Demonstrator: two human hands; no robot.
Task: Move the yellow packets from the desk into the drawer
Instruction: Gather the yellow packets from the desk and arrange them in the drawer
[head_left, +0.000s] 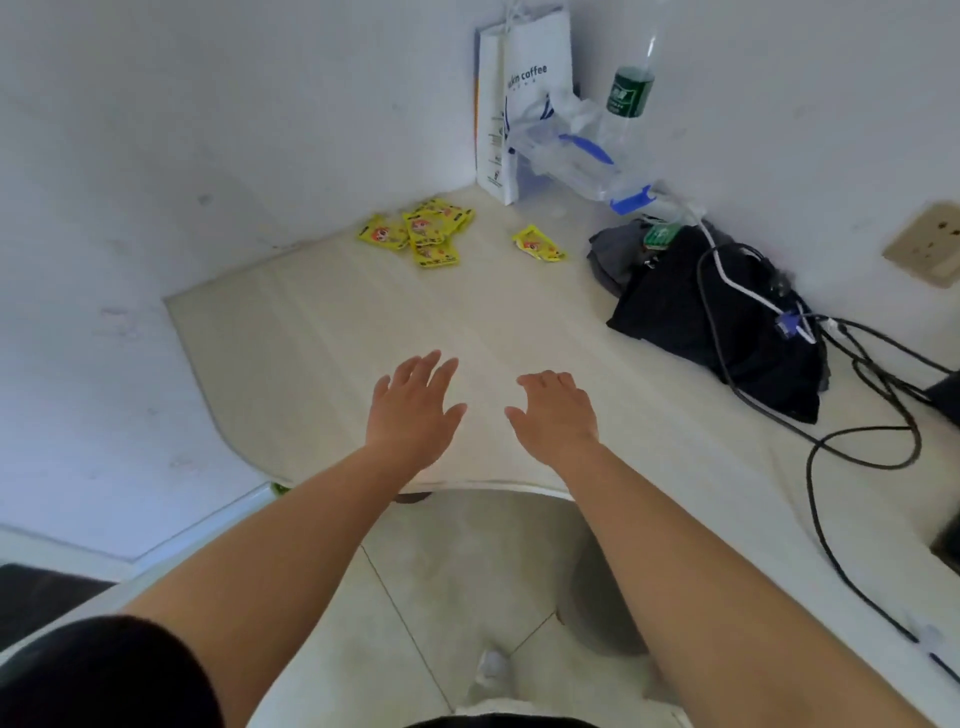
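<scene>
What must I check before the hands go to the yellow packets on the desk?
1. Hands free: left hand and right hand hold nothing, ok.
2. Packets found: pile of small yellow printed packets near the back wall, single yellow packet to its right, ok.
3. Way across the pale wooden desk top free: ok.
4. Black cables and black cloth bag apart from packets: ok.
5. Is the drawer open: cannot tell, none in view.
</scene>
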